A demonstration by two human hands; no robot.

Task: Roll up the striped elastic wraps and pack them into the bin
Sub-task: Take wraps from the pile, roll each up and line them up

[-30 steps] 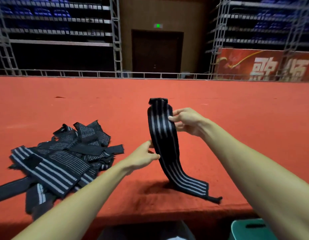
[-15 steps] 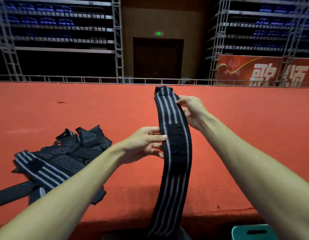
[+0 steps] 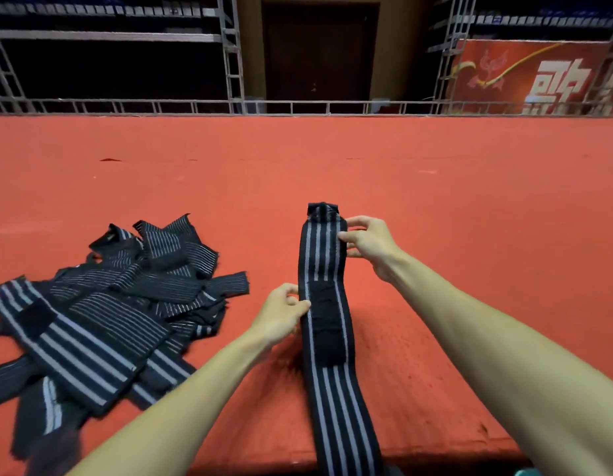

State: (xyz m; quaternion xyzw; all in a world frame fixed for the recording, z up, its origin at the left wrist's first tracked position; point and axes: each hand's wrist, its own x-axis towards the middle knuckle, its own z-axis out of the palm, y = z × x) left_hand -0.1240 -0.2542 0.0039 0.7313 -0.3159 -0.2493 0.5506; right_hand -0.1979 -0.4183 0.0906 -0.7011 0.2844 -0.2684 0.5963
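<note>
One striped wrap (image 3: pixel 320 255) ran away from me over the red table (image 3: pixel 435 187), its tail hanging off the near edge; I judged that loose weight could skew the roll. My left hand (image 3: pixel 281 316) pinched its edge by the dark patch (image 3: pixel 327 324), my right hand (image 3: pixel 365 243) pinched nearer the far end. Leftward sat the unrolled pile (image 3: pixel 109 304), blocking nothing.

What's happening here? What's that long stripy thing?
A person is holding one striped elastic wrap stretched out lengthwise over the red platform. The right hand pinches its edge near the far end, and the left hand pinches its other edge beside the black patch. It is not rolled up yet. A pile of more unrolled wraps lies to the left.
</note>
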